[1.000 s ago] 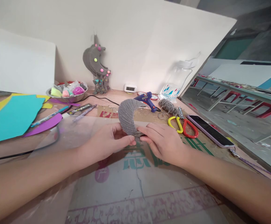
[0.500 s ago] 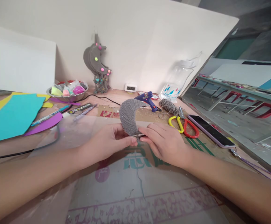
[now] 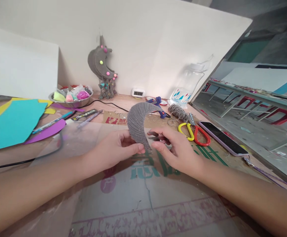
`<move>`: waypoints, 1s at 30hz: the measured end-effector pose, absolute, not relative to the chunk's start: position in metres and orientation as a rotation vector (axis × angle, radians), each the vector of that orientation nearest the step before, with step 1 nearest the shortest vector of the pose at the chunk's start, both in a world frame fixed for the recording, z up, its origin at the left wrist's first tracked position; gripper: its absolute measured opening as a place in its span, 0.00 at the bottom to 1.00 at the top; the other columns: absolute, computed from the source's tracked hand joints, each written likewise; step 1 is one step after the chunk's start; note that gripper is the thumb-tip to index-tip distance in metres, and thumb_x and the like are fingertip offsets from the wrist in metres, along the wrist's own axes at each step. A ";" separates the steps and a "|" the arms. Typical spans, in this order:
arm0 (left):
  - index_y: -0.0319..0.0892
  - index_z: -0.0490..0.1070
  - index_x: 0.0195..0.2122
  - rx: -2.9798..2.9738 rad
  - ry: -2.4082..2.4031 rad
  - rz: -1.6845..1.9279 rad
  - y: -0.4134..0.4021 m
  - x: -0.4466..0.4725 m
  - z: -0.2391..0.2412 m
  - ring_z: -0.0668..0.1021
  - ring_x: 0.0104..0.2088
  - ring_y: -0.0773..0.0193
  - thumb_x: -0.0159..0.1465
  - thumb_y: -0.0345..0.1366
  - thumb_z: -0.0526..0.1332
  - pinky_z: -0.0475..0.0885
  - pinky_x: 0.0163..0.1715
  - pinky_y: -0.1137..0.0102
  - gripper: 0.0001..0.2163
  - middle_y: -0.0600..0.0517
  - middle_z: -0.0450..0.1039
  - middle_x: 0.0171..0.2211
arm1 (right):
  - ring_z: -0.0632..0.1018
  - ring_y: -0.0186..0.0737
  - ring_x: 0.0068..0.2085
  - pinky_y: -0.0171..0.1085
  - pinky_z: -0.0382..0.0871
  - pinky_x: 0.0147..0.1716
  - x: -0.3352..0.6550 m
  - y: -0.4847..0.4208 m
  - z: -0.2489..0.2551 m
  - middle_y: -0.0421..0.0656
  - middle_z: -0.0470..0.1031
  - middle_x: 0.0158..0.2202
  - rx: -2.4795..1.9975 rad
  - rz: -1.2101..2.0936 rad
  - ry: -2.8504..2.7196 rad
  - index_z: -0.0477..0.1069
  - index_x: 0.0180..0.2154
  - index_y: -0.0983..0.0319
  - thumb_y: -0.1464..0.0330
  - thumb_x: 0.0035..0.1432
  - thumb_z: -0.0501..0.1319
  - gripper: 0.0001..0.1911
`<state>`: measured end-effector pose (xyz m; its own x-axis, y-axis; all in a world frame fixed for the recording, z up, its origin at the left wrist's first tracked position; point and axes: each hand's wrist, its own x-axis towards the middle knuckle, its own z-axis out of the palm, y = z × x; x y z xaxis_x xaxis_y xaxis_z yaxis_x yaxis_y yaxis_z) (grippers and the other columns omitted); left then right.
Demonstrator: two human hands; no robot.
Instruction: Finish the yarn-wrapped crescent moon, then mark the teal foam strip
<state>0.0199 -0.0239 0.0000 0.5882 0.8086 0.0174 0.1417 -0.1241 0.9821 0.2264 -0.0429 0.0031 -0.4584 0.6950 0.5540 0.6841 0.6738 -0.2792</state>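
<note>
A crescent moon wrapped in grey yarn (image 3: 136,123) stands upright in my left hand (image 3: 120,144). My left thumb and fingers pinch its lower left part; some of the fingers are hidden behind it. Just right of the crescent's lower end, my right hand (image 3: 176,144) grips a small metal two-pronged clip (image 3: 157,137) between thumb and fingers. Its prongs are apart and point toward the crescent; its exact kind is hard to make out. Behind the crescent's upper tip lies a blue glue gun (image 3: 162,113), partly covered.
Right of my hands lie scissors with yellow and red handles (image 3: 194,135), a phone (image 3: 223,138) and grey yarn (image 3: 179,113). A decorated grey moon (image 3: 101,62) hangs behind. A bowl (image 3: 70,103), pens and coloured sheets (image 3: 15,123) are left; a plastic bottle (image 3: 188,85) stands back right.
My right hand has drawn back slightly right from the crescent's lower end, and the metal clip has come off it with its prongs spread. The crescent has risen a little.
</note>
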 end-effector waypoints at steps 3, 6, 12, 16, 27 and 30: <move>0.43 0.74 0.36 1.595 0.820 0.719 -0.024 0.021 0.000 0.79 0.38 0.63 0.57 0.34 0.61 0.72 0.39 0.70 0.06 0.53 0.79 0.35 | 0.72 0.33 0.28 0.31 0.64 0.25 0.221 -0.042 0.003 0.42 0.73 0.30 -1.162 0.339 -2.116 0.70 0.39 0.63 0.60 0.58 0.59 0.13; 0.43 0.74 0.35 1.556 0.834 0.740 -0.023 0.022 0.001 0.79 0.37 0.63 0.57 0.33 0.61 0.72 0.39 0.70 0.06 0.53 0.79 0.34 | 0.69 0.31 0.26 0.30 0.62 0.24 0.216 -0.040 0.003 0.39 0.70 0.25 -1.194 0.658 -2.094 0.70 0.31 0.64 0.64 0.60 0.57 0.10; 0.44 0.74 0.36 1.586 0.793 0.744 -0.023 0.018 0.000 0.79 0.36 0.64 0.61 0.38 0.58 0.72 0.39 0.71 0.07 0.53 0.78 0.33 | 0.65 0.30 0.25 0.30 0.59 0.23 0.216 -0.040 0.004 0.38 0.66 0.24 -1.183 0.856 -2.042 0.70 0.29 0.64 0.65 0.61 0.55 0.12; 0.43 0.74 0.34 1.632 0.812 0.737 -0.023 0.018 0.000 0.78 0.35 0.64 0.61 0.41 0.59 0.73 0.36 0.72 0.08 0.52 0.78 0.32 | 0.66 0.30 0.25 0.30 0.60 0.24 0.214 -0.043 0.004 0.38 0.67 0.23 -1.166 0.861 -2.053 0.70 0.29 0.64 0.66 0.61 0.54 0.11; 0.41 0.65 0.30 1.574 1.016 1.006 -0.012 0.020 -0.006 0.75 0.28 0.67 0.61 0.36 0.54 0.70 0.31 0.72 0.06 0.55 0.71 0.24 | 0.72 0.38 0.32 0.39 0.67 0.33 0.255 0.006 -0.012 0.43 0.71 0.32 -1.463 0.237 -1.968 0.69 0.48 0.63 0.59 0.61 0.53 0.19; 0.41 0.62 0.22 1.713 1.106 0.779 -0.009 0.018 -0.006 0.68 0.18 0.69 0.61 0.38 0.52 0.61 0.20 0.74 0.12 0.57 0.64 0.16 | 0.73 0.42 0.36 0.42 0.69 0.37 0.273 0.025 -0.020 0.46 0.72 0.38 -1.487 0.051 -2.091 0.66 0.53 0.61 0.62 0.60 0.54 0.21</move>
<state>0.0175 -0.0086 -0.0057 0.3954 0.9181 0.0259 0.3341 -0.1700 0.9271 0.2732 0.0250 -0.0203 -0.2220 0.8790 0.4220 0.8573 0.3821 -0.3450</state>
